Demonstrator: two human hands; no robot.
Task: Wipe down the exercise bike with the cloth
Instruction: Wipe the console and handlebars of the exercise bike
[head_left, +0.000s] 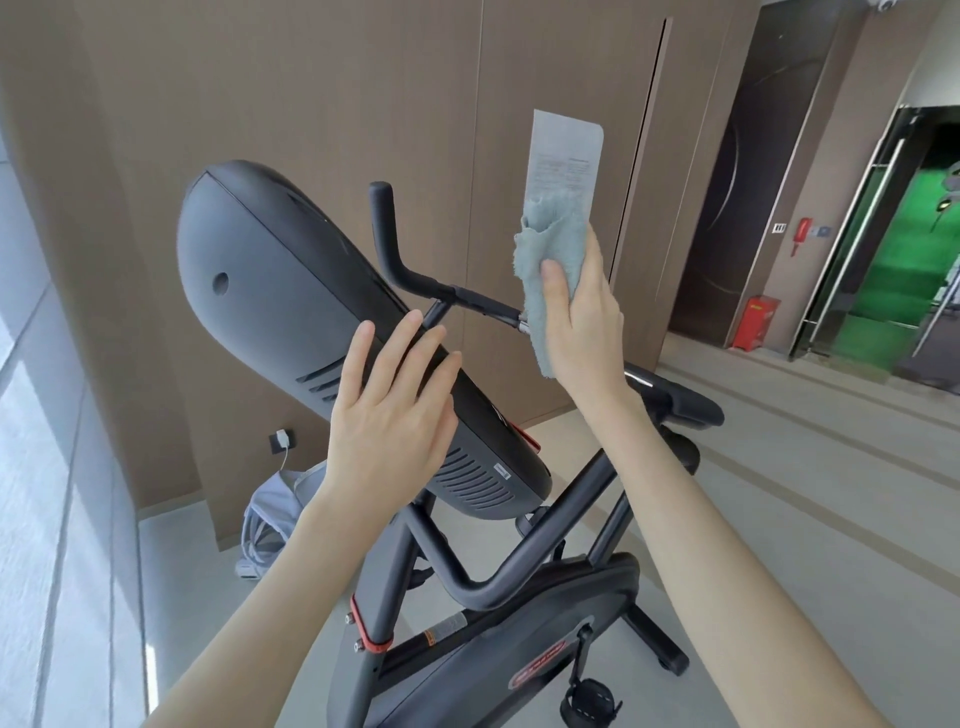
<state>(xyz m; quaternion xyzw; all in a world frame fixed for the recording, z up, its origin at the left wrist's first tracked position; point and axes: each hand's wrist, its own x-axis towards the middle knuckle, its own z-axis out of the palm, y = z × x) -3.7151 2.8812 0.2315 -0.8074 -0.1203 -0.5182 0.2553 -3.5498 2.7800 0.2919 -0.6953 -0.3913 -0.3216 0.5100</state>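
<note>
A black exercise bike (498, 582) stands in front of me, its big dark console housing (280, 291) tilted up to the left. My left hand (395, 410) lies flat against the back of the housing with fingers straight. My right hand (582, 322) grips a light grey-blue cloth (550, 244), wrapped around the right handlebar grip, which the cloth hides. The left handlebar (387, 234) rises bare behind the console.
A paper notice (566, 150) hangs on the brown panelled wall behind the cloth. A grey bag (270, 519) lies on the floor at the left under a wall socket. Red boxes and a glass door with green beyond stand at the far right.
</note>
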